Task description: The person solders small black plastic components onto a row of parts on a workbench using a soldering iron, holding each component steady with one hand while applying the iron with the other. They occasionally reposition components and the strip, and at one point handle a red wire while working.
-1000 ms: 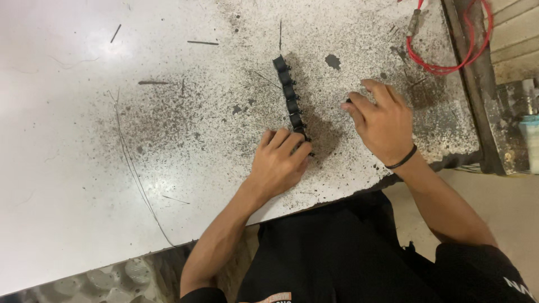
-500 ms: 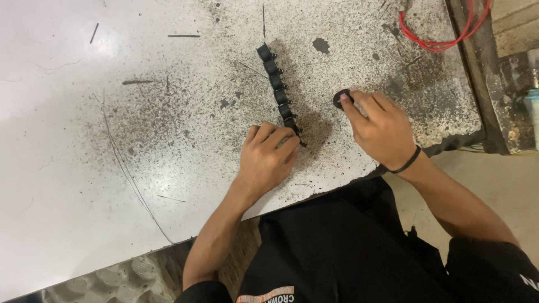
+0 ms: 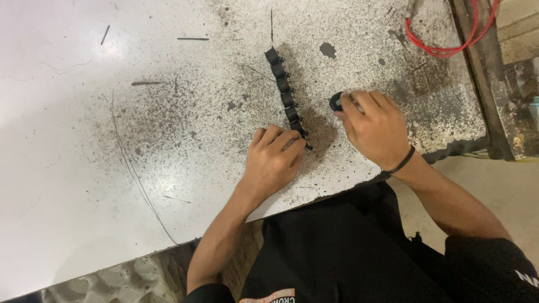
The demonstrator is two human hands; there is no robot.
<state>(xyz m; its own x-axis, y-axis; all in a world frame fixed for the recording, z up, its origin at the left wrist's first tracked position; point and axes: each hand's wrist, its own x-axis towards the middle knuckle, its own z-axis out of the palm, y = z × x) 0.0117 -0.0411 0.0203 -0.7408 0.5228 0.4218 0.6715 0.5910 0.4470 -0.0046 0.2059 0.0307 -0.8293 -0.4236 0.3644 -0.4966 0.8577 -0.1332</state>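
- Left hand (image 3: 273, 160): lying knuckles-up on the white speckled table (image 3: 84, 112), fingers curled, fingertips pressing on the near end of a row of small black parts (image 3: 286, 95).
- Right hand (image 3: 373, 128): fingertips pinching one loose small black part (image 3: 336, 101), holding it just right of the row, apart from it.
- Row of parts: running in a line away from the person, near the table's middle.
- Red wire (image 3: 449, 45): looping at the far right corner.
- Thin dark rods (image 3: 192, 38): lying scattered on the far side.
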